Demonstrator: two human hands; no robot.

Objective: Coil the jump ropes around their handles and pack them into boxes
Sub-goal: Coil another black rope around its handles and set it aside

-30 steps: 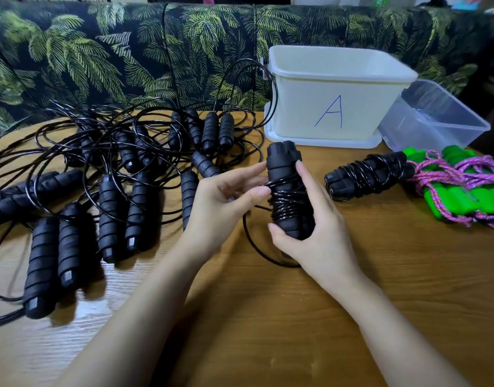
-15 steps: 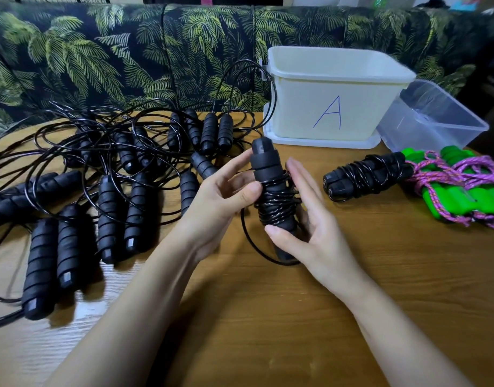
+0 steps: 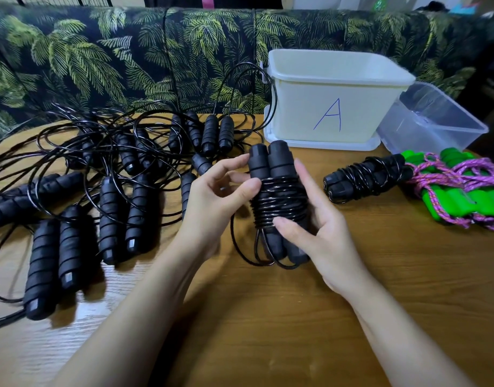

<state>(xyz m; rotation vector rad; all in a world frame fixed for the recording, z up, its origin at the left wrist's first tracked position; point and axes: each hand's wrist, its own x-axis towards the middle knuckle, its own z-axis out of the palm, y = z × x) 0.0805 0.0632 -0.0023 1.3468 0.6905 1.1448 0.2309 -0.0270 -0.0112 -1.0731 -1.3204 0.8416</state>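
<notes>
Behind, a leaf-print sofa (image 3: 100, 65) backs the wooden table (image 3: 268, 331). A white box (image 3: 338, 107) marked A stands at the table's far edge, with a clear box (image 3: 435, 121) tilted beside it. A tangle of loose black ropes (image 3: 100, 169) sprawls on the left. Green ropes (image 3: 463, 196) and a coiled black rope (image 3: 366, 177) lie on the right. Just above the table's middle, the jump rope (image 3: 273, 169) is held upright, its cord wound round both handles. The right hand (image 3: 324, 227) grips it, thumb across the coils and fingers extended behind. The left hand (image 3: 212, 196) pinches the top turns with curled fingers.
</notes>
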